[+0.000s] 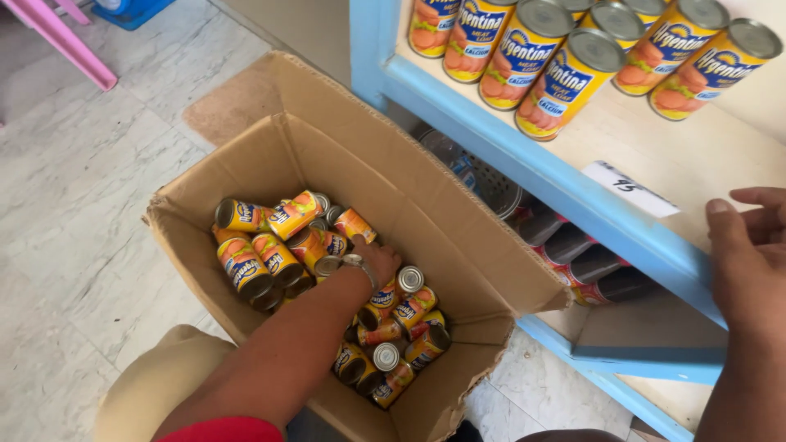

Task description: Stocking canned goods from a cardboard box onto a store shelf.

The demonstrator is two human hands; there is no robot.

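Cardboard box point(426, 221): cans point(393, 307) under left hand point(378, 260).

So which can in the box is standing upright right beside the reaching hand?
The can showing its round silver top, just right of the left hand; neighbouring cans lie on their sides.

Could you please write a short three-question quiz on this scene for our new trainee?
1. True or false: the left hand reaches into the cardboard box among the loose yellow cans.
2. The right hand rests on: A) the floor, B) the blue-edged shelf, C) the box flap.
3. How do the cans on the shelf stand?

Key: 1 true; 2 B; 3 upright, in rows.
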